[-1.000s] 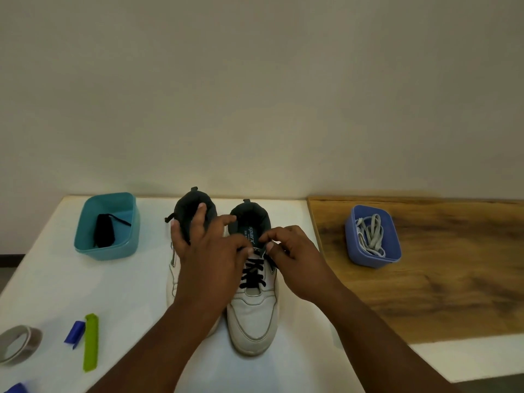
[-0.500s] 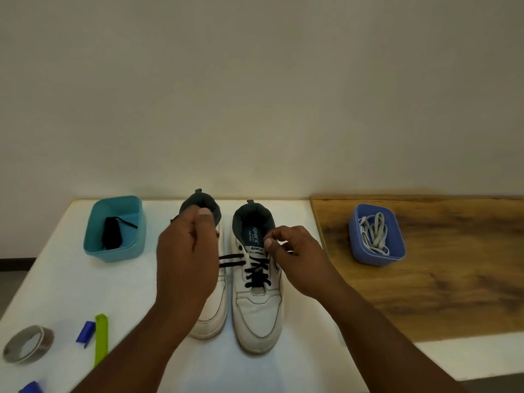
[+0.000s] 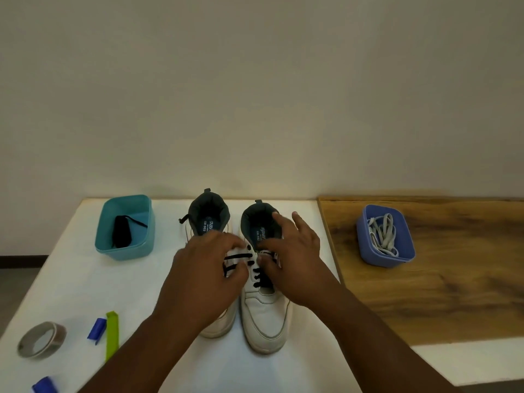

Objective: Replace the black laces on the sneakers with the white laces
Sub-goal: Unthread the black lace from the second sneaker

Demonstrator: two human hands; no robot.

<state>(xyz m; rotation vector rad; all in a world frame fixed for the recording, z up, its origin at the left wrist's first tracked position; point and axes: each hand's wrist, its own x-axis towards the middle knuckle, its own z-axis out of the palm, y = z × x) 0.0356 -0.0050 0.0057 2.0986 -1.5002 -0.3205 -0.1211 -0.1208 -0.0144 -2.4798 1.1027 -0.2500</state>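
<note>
I am working at a white table point(image 3: 71, 282), with the near edge carrying a roll of grey tape point(image 3: 41, 339), a green strip point(image 3: 112, 334) and small blue pieces point(image 3: 97, 329) that play no part in the job. Just beyond them, my left hand point(image 3: 202, 279) is hovering over the left sneaker point(image 3: 215, 321), its fingers curling round loops of the black lace point(image 3: 236, 256) that are running across from the right sneaker point(image 3: 265, 316); I am judging this a pinch on the lace, though the fingertips themselves are hidden. My right hand point(image 3: 295, 262) is lying over the right sneaker's tongue with fingers spread and fairly straight, steadying the shoe rather than gripping anything. The lower crossings are sitting threaded in the eyelets. The lace is thin, soft and limp, so I am expecting it to offer no push; it is best taken close to an eyelet and drawn out one crossing at a time, while the light shoe is being held down so that it is not dragged along. Farther back, a teal bin point(image 3: 124, 245) is holding a dark bundle, probably a removed lace, and a blue bin point(image 3: 385, 256) on the wooden surface point(image 3: 453, 293) is holding the white laces point(image 3: 382, 231), equally floppy and liable to tangle, best lifted by one end.
</note>
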